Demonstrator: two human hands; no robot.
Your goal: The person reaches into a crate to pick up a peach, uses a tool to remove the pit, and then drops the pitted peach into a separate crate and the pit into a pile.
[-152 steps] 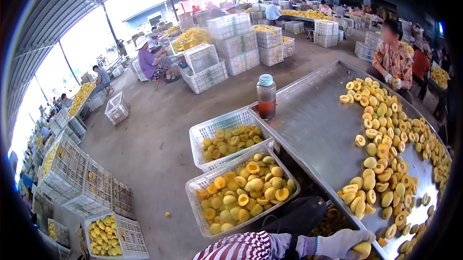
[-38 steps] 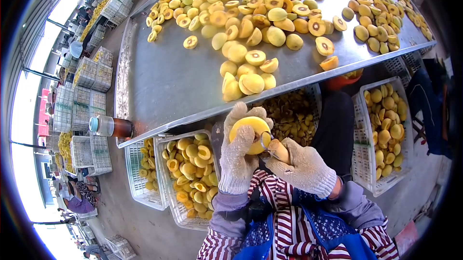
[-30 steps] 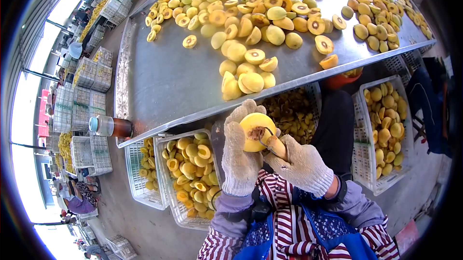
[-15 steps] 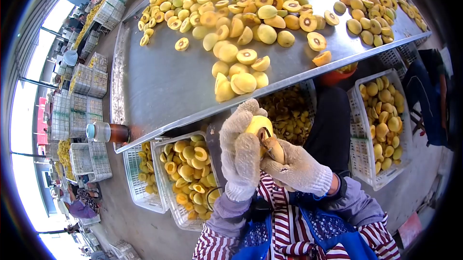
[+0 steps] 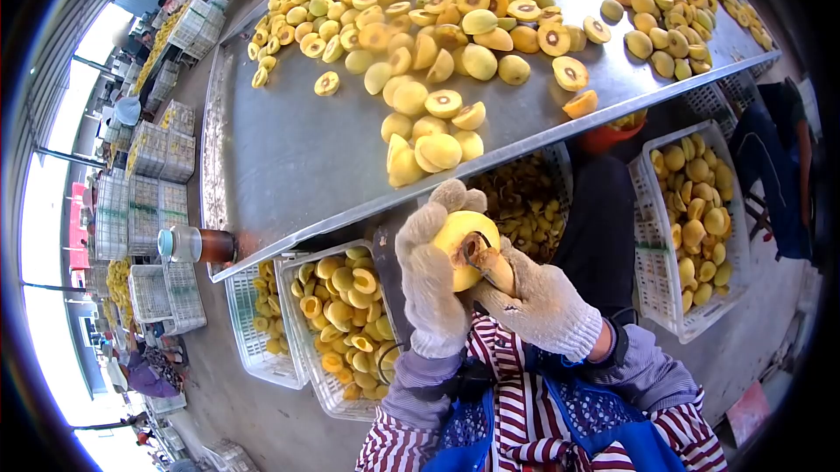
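My left hand (image 5: 432, 275), in a knitted work glove, is closed round a yellow peach half (image 5: 457, 236) with its cut face turned to the right. My right hand (image 5: 544, 304), gloved too, grips a small pitting knife (image 5: 497, 271) with a dark, curved metal end. That end is at the brown pit hollow in the peach's cut face. How deep it goes in is hidden. Both hands are in front of my chest, just below the near edge of the metal table (image 5: 271, 153). A cluster of peach halves (image 5: 433, 144) lies on the table just beyond them.
White crates of peach halves stand below left (image 5: 337, 332) and right (image 5: 691, 227). Another crate, with brownish scraps (image 5: 521, 209), is under the table edge. A bottle of brown liquid (image 5: 197, 244) is at the table's left corner. A seated person's leg (image 5: 770, 174) is far right.
The peach half has turned in my left hand, so more of its cut face shows. The knife stays at the pit hollow. The whole view has shifted slightly.
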